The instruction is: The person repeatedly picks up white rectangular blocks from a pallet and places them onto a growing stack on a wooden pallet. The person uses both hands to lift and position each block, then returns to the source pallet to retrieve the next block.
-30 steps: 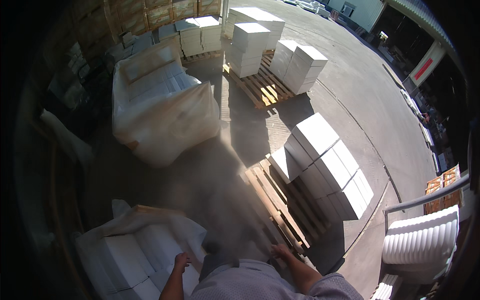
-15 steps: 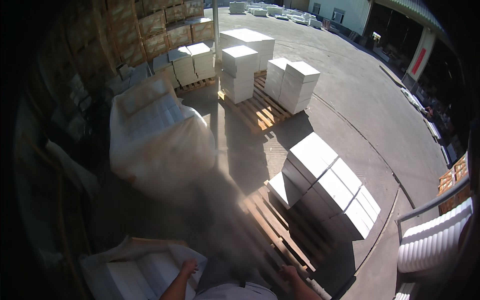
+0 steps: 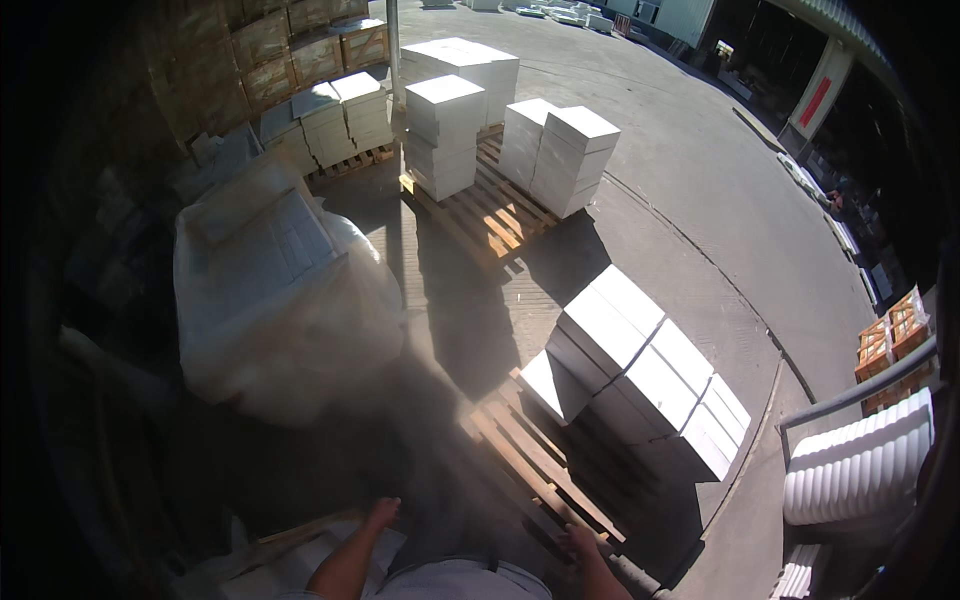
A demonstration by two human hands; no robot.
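Observation:
My left hand (image 3: 383, 514) hangs beside a plastic-lined crate (image 3: 330, 520) of white slabs at the bottom left. It holds nothing that I can see, and its fingers are small and loosely apart. My right hand (image 3: 578, 541) is low over the near end of a wooden pallet (image 3: 530, 470), fingers loosely apart, with nothing visible in it. On that pallet's right side stand stacked white blocks (image 3: 640, 360), and a lower white block (image 3: 556, 388) sits at their left end.
A plastic-wrapped crate (image 3: 300, 330) stands ahead on the left. Farther off, another pallet (image 3: 490, 215) carries white block stacks, near a grey post (image 3: 394, 60). Wooden crates (image 3: 265, 60) are piled at the far left. White ribbed rolls (image 3: 855, 470) lie behind a metal rail (image 3: 850, 385) at right.
My view has shifted, so the pallets and wrapped crate appear farther left. My left hand now shows beyond the near crate's slabs; less of that crate is in view.

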